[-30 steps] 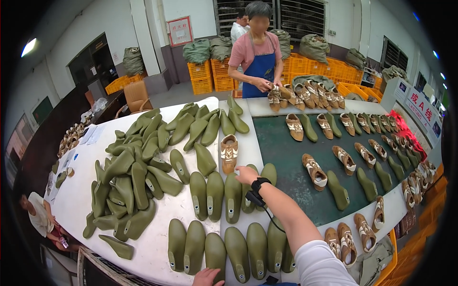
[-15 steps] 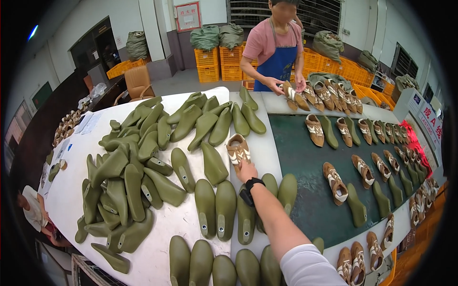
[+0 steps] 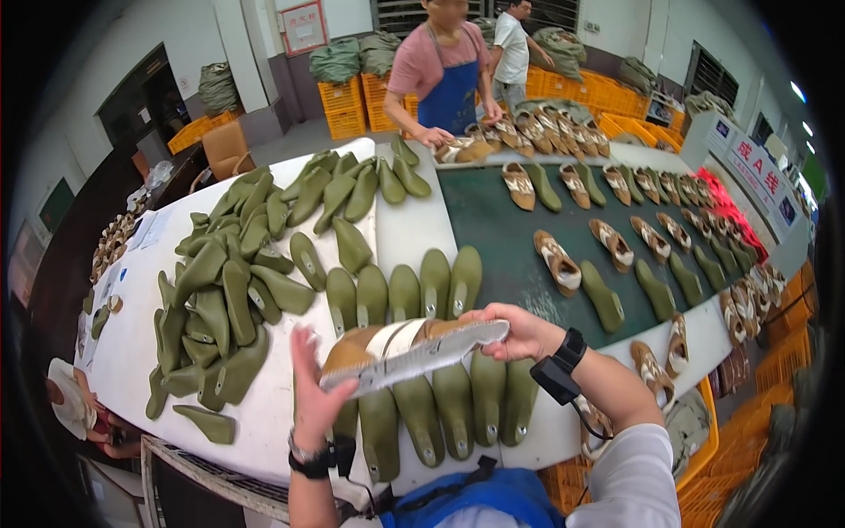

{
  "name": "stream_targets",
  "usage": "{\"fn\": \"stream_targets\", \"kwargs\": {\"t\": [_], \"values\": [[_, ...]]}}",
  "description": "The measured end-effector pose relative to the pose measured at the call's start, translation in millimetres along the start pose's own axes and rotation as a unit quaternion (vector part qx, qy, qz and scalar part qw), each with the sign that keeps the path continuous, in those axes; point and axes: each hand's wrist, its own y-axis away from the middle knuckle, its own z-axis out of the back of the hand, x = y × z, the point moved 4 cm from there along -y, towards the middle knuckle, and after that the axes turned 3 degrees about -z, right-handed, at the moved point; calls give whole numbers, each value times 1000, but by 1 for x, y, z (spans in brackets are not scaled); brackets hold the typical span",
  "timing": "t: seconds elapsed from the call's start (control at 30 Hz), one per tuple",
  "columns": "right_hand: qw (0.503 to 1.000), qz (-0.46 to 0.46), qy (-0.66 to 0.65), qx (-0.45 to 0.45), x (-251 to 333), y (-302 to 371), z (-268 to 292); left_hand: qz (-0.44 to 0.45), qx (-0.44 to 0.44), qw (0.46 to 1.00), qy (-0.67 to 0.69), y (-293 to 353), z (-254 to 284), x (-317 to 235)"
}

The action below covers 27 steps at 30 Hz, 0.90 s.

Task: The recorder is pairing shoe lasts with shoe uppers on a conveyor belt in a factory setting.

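A brown and white shoe upper (image 3: 387, 349), tilted with its pale grey underside facing me, hangs over the green shoe lasts. My right hand (image 3: 521, 334) is closed on its heel end. At the toe end, my left hand (image 3: 315, 383) has its fingers spread and slightly blurred, with the thumb overlapping the toe's edge; whether it presses there is hard to tell. Below and behind the upper stand rows of green lasts (image 3: 418, 418), partly covered by it.
Piled green lasts (image 3: 211, 299) cover the white table's left side. On the dark green surface (image 3: 502, 238) to the right, shoes (image 3: 556, 262) lie beside lasts in rows. Across the table, a person in a blue apron (image 3: 447, 99) handles shoes. Orange crates (image 3: 341, 110) line the back.
My right hand has lifted the shoe upper from the table toward me and tilted it. My left hand has come into view at its toe. Another person has appeared at the back.
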Motion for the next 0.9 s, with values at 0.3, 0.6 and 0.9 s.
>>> {"fn": "stream_targets", "kwargs": {"t": [0.3,0.6,0.9], "values": [[863,178,407,-242,-39,106,9,154,118,972,132,38,-70,-5],[899,353,237,-105,-64,134,49,357,197,809,423,73,-103,20],[803,409,238,-363,-70,118,100,131,281,935,170,85,-136,-25]]}}
